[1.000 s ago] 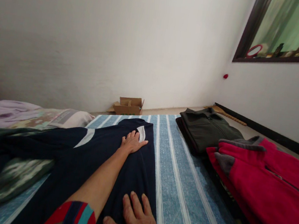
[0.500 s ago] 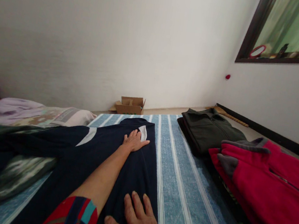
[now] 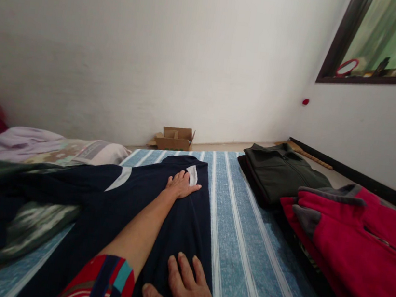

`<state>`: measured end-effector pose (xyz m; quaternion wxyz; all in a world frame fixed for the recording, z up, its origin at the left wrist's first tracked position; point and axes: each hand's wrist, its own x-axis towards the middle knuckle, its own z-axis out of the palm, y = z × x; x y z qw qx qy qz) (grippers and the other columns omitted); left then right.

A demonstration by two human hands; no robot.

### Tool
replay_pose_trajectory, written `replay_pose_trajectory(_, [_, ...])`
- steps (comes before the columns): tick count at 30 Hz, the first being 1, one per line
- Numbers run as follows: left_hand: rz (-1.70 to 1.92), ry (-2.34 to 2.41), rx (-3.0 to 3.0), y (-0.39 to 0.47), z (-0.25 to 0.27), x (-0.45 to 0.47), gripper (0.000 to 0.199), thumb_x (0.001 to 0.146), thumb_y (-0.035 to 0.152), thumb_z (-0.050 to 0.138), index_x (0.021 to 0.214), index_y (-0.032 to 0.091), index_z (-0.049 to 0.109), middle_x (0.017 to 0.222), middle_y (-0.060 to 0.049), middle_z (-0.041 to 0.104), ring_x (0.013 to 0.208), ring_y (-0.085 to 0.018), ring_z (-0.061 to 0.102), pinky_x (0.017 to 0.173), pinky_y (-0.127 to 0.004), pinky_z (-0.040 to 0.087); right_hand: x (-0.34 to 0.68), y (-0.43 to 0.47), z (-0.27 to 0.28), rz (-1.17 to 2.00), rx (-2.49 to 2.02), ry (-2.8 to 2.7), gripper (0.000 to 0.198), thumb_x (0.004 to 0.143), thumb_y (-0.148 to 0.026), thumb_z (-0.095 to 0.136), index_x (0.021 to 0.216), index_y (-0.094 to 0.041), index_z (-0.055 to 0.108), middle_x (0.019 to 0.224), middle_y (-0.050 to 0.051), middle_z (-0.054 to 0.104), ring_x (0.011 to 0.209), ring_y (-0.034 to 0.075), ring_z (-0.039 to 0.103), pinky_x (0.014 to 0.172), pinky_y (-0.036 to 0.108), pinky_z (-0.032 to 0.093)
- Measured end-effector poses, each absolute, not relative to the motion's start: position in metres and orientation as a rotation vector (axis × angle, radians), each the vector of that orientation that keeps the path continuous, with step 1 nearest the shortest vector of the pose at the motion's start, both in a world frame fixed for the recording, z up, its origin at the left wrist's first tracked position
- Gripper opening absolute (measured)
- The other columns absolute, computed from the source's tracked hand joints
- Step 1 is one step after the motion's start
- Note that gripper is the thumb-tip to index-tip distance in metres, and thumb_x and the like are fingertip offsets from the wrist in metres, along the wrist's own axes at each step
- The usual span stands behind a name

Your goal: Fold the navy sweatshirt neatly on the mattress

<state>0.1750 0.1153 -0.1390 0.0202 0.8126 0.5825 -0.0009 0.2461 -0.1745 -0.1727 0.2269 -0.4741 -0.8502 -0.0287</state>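
left hand point(image 3: 181, 185): grip flat on navy top point(image 3: 101, 218), beside a pale shoulder patch | right hand point(image 3: 189, 288): grip palm-down, fingers spread, nearer the camera | below: blue striped sheet point(image 3: 246, 252) | frame right: folded dark jacket point(image 3: 284, 172), red jacket point(image 3: 357, 242) | beyond: cardboard box point(image 3: 174, 140)

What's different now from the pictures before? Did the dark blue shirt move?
Only the view turned slightly left, so things appear a bit further right. Nothing was grabbed or let go: the left hand and right hand stay on the dark blue shirt, which lies the same.

Striped sheet point(image 3: 235, 241) (apparently); clothes point(image 3: 133, 193) atop
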Motion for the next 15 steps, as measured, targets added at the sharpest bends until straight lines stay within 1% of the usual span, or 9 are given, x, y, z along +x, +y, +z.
replay_pose_trajectory(5, [-0.003,1.823,2.481,0.1153,-0.1391,0.1757,0.095,0.071,0.079,0.027,0.138,0.012,0.029,0.150,-0.019,0.017,0.134,-0.034,0.023,0.105,-0.050,0.021,0.2461,-0.1753,-0.1726,-0.056,-1.322,-2.328,0.045,0.094,-0.040,0.034,0.139,-0.042,0.025,0.139,0.008,0.042,0.129,0.032,0.035,0.097,0.056,0.037])
replay_pose_trajectory(9, [-0.011,1.827,2.466,0.1148,-0.1388,0.1762,0.096,0.071,0.079,0.027,0.140,0.011,0.026,0.150,-0.019,0.017,0.135,-0.034,0.022,0.105,-0.050,0.021,0.2463,-0.1746,-0.1728,0.011,-1.312,-2.354,0.049,0.092,-0.048,0.036,0.139,-0.041,0.025,0.142,0.009,0.038,0.130,0.033,0.033,0.098,0.056,0.035])
replay_pose_trajectory(12, [0.001,1.838,2.464,0.1142,-0.1383,0.1766,0.097,0.070,0.078,0.029,0.141,0.012,0.022,0.149,-0.019,0.019,0.135,-0.034,0.023,0.105,-0.049,0.022,0.2463,-0.1737,-0.1743,0.034,-1.290,-2.361,0.057,0.086,-0.059,0.038,0.139,-0.041,0.026,0.141,0.011,0.038,0.130,0.034,0.033,0.098,0.058,0.034])
replay_pose_trajectory(15, [-0.011,1.838,2.456,0.1138,-0.1377,0.1769,0.098,0.070,0.079,0.029,0.143,0.014,0.018,0.150,-0.017,0.018,0.135,-0.034,0.021,0.105,-0.051,0.021,0.2463,-0.1733,-0.1761,0.021,-1.271,-2.344,0.068,0.080,-0.069,0.037,0.140,-0.040,0.025,0.139,0.013,0.041,0.128,0.036,0.034,0.096,0.059,0.035])
